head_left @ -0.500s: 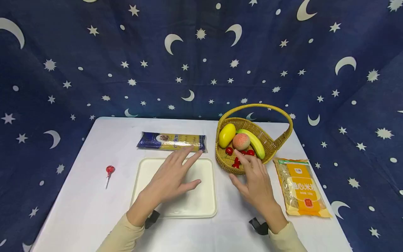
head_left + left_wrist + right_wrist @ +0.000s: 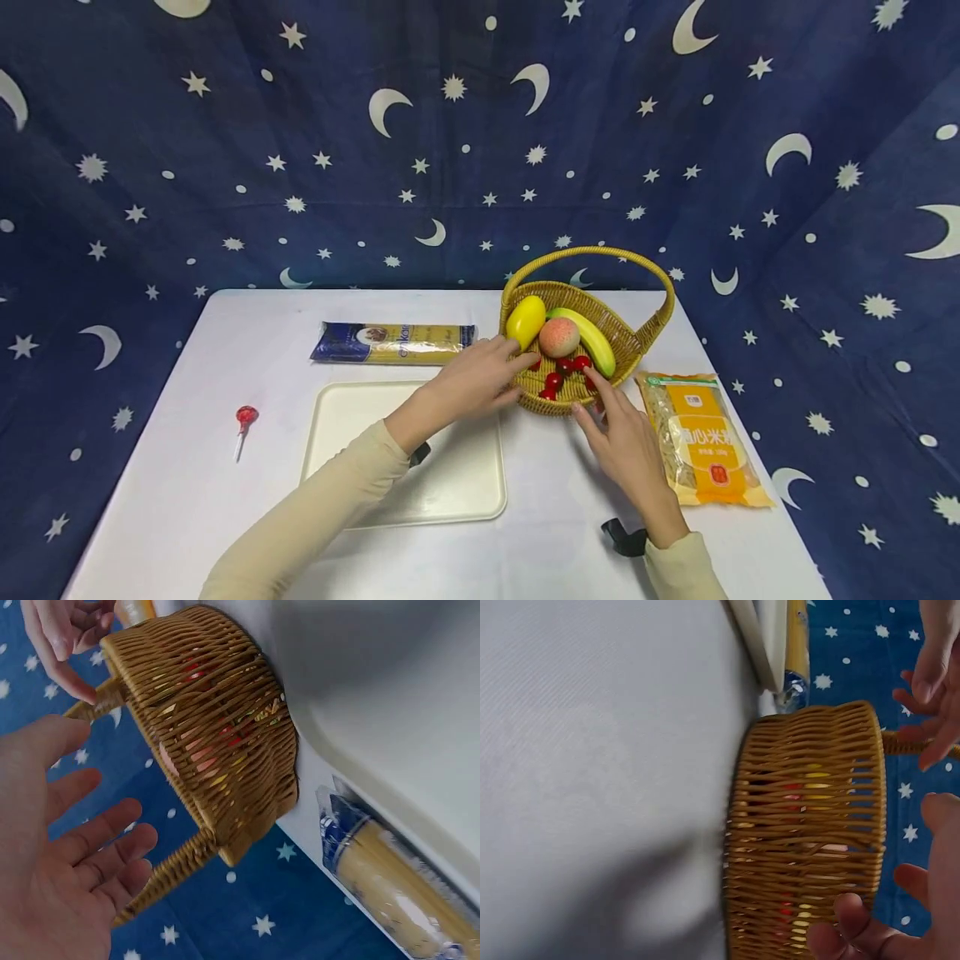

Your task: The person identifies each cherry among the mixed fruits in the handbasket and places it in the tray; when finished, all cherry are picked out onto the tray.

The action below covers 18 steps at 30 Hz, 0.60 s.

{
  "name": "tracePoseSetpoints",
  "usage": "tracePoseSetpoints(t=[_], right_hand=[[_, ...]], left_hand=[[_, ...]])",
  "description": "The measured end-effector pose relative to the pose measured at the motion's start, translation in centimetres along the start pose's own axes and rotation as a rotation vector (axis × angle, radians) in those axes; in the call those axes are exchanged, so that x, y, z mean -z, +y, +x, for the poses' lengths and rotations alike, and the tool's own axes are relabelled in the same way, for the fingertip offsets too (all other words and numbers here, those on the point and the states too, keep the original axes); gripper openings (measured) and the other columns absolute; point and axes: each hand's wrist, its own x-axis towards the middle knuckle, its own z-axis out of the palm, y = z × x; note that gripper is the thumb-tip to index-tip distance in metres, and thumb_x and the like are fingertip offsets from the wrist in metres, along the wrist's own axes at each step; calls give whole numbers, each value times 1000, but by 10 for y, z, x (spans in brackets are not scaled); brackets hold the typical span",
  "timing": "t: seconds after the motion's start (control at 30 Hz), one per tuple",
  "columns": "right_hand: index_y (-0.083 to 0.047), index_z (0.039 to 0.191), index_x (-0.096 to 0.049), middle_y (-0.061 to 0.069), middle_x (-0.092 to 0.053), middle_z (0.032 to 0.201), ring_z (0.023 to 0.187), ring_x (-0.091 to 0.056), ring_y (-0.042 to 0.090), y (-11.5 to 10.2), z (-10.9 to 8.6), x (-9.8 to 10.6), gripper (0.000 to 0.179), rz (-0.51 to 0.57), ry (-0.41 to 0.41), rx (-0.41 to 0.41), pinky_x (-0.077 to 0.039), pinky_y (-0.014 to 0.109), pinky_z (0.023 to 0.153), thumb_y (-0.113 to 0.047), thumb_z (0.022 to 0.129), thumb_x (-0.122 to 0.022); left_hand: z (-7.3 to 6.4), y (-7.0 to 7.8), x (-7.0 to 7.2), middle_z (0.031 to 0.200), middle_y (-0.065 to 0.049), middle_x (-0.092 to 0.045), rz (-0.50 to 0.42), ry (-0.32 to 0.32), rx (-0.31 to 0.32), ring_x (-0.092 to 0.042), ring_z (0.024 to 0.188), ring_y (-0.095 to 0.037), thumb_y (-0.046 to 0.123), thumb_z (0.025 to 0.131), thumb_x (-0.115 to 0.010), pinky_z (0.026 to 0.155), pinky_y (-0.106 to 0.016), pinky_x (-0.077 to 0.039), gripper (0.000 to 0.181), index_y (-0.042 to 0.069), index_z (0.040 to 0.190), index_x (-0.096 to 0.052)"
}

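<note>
A brown wicker basket (image 2: 633,342) with an arched handle holds a yellow mango-like fruit (image 2: 527,320), a peach (image 2: 559,337), a banana (image 2: 592,342) and several small red cherries (image 2: 553,382). My left hand (image 2: 474,382) reaches to the basket's left rim, its fingers loosely spread and holding nothing. In the left wrist view those fingers (image 2: 105,840) hang beside the woven wall, near the handle. At the front right rim is my right hand (image 2: 628,446), fingers apart. The right wrist view has its fingertips (image 2: 849,911) right at the wicker wall.
Below my left forearm lies a cream rectangular tray (image 2: 472,500). A blue and gold pasta packet (image 2: 393,343) is behind it, and a red lollipop (image 2: 243,421) lies to the left. An orange noodle bag (image 2: 701,442) lies right of the basket.
My left hand has moved right, from above the tray to the basket's left rim. My right hand has shifted slightly to the basket's front right rim. The head view has turned a little.
</note>
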Motion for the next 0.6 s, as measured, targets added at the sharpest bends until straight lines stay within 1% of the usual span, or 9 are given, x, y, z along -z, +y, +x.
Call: tracePoseSetpoints(t=[0.17,0.23,0.3,0.43,0.5,0.6], right_hand=[[-27,156,-52,1,-60,92,69,-51,14,10,0,-7,59,12,4,-57,-36,26,57,-47,102,-69],[-28,156,-52,1,-60,92,69,-50,14,13,0,-9,59,19,1,-82,-35,27,58,-48,103,-68],[-27,155,-52,2,-60,93,70,-50,15,15,1,-12,59,34,-11,-116,-36,28,60,-50,103,-67],[-27,157,-49,3,-58,98,74,-50,17,18,2,-14,64,69,-63,-198,-36,29,63,-56,102,-64],[-26,158,-46,4,-58,101,77,-50,18,18,2,-14,67,87,-93,-227,-36,30,64,-58,102,-63],[-25,161,-43,5,-58,106,82,-51,18,19,3,-15,71,99,-125,-248,-37,30,66,-61,102,-60]], left_hand=[[32,2,-4,122,-5,-69,56,-90,-61,-67,107,-20,35,103,-66,98,-36,-56,50,18,150,-60],[45,3,-4,123,-5,-70,66,-136,-69,-69,108,-21,35,103,-67,99,-36,-58,48,18,148,-61],[56,4,-3,125,-6,-72,74,-192,-57,-72,108,-22,36,103,-68,96,-37,-60,45,18,144,-64],[77,3,-3,126,-4,-74,102,-342,5,-74,108,-21,42,103,-68,94,-39,-62,42,20,139,-68],[86,2,-4,124,-2,-74,119,-404,29,-74,107,-19,43,104,-68,95,-38,-62,40,21,137,-68],[96,-1,-7,120,0,-76,122,-458,49,-72,103,-16,35,104,-69,96,-36,-61,31,21,132,-70]])
